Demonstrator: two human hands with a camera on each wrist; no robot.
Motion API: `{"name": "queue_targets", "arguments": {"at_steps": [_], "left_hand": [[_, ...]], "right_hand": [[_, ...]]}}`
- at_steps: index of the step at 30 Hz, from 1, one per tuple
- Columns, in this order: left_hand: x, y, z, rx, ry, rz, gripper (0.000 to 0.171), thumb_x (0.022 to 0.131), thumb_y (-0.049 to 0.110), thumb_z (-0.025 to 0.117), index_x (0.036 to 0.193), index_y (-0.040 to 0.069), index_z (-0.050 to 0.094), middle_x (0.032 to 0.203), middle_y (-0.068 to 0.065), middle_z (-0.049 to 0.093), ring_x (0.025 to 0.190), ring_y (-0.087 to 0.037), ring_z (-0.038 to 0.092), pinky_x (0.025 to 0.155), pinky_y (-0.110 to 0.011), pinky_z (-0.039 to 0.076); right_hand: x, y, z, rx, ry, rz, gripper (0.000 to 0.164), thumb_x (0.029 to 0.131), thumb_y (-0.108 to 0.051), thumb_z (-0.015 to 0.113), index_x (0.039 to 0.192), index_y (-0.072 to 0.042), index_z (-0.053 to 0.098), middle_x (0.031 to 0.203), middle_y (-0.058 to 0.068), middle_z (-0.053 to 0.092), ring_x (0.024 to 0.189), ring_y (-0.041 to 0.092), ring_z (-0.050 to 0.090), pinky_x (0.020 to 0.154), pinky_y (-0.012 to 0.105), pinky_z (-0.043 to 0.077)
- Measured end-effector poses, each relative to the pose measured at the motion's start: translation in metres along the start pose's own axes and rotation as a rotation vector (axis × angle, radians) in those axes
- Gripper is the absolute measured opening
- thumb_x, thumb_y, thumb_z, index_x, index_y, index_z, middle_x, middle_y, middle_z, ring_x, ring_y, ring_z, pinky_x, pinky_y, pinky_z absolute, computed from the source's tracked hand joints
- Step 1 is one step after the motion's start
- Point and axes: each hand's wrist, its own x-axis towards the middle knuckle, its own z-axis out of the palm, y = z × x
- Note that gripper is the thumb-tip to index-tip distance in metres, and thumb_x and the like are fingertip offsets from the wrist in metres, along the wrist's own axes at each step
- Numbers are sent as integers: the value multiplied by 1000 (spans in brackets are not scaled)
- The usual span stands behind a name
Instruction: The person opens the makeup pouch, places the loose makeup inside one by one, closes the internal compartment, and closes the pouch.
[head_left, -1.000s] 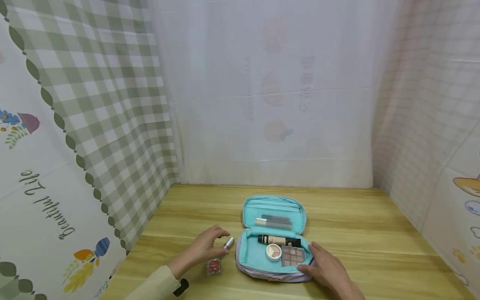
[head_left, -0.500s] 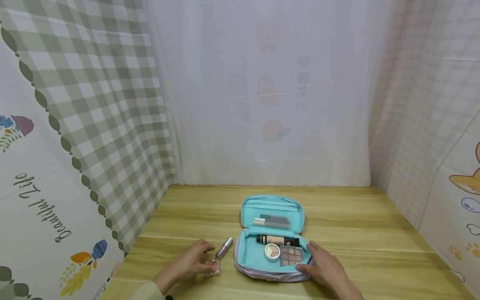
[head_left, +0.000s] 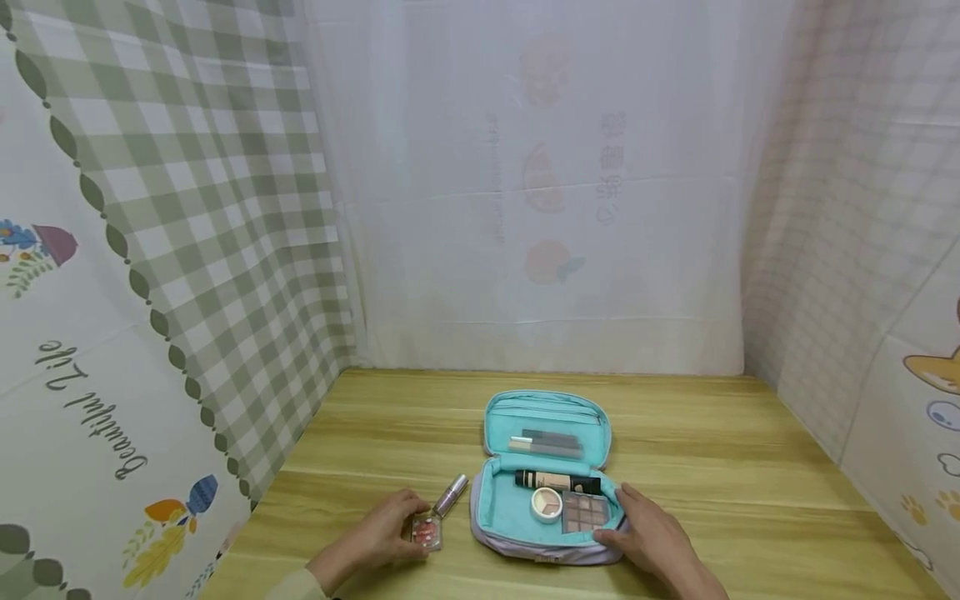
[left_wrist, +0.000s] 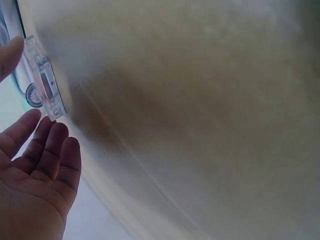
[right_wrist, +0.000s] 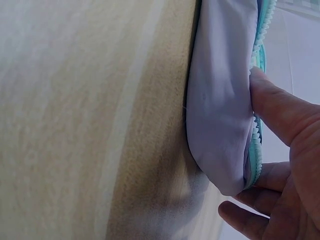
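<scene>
My left hand (head_left: 378, 533) spans a small clear square makeup case (head_left: 427, 532) with red-pink contents, lying on the table. In the left wrist view, the thumb sits at one end of the clear case (left_wrist: 45, 82) and the fingertips at the other. A silver-capped, mauve lip gloss tube (head_left: 450, 496) lies just beyond it. An unzipped cosmetic bag (head_left: 517, 550), lilac outside and turquoise inside, lies to the right. My right hand (head_left: 652, 533) grips its right side, thumb over the zipped rim. Inside are a black-and-beige tube (head_left: 555, 481), a round three-colour pot (head_left: 547, 504) and an eyeshadow palette (head_left: 586, 512).
Dark slim sticks (head_left: 551, 444) lie behind the mesh pocket of the raised lid (head_left: 547, 402). The wood-grain table (head_left: 712, 467) is enclosed by a checked cloth (head_left: 247, 192) on the left, a white cloth (head_left: 645, 275) behind and another cloth (head_left: 862, 250) on the right.
My left hand has come down from beside the lip gloss tube towards me, to the clear case, and the thumb has moved to its near edge. My right hand stays on the bag.
</scene>
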Motion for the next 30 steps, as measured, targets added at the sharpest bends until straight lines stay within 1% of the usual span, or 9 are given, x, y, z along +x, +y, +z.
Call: {"name": "queue_targets", "arguments": {"at_steps": [4,8,14,18,25,30], "left_hand": [[1,-1,2,18,-13,2,62,75,33,86,123,0,64,111,2,59,99,-11,56,88,-32,51],[2,-1,3,9,-22,10,56,75,27,86,121,1,66,107,4,58,93,-6,53,81,-27,50],[1,-1,4,-3,-8,21,50,75,22,86,117,1,68,101,7,56,87,-4,51,75,-25,48],[0,-1,4,-4,-3,18,49,75,21,85,117,2,68,101,8,56,87,-4,51,75,-24,47],[2,-1,3,-10,-18,15,50,75,18,84,119,1,67,106,5,58,92,-5,53,80,-26,49],[2,-1,1,-31,-23,23,50,74,15,83,119,0,67,105,6,58,91,-4,52,79,-25,48]], "right_hand": [[-1,1,0,1,4,-4,96,79,-56,76,138,14,46,145,35,39,130,55,39,101,67,35],[-1,1,0,2,-10,7,98,79,-58,76,138,14,46,145,36,38,129,56,38,101,67,35],[1,1,0,-5,-25,18,99,78,-59,76,138,14,46,145,36,38,129,56,38,100,67,35],[0,2,0,-3,-22,13,100,78,-60,75,138,14,46,145,36,38,129,56,38,100,67,35],[0,0,0,7,-12,6,98,78,-58,76,139,13,45,146,35,37,130,55,37,101,67,34],[0,0,0,16,-13,7,98,79,-57,76,140,13,45,147,35,37,130,55,37,101,67,34]]}}
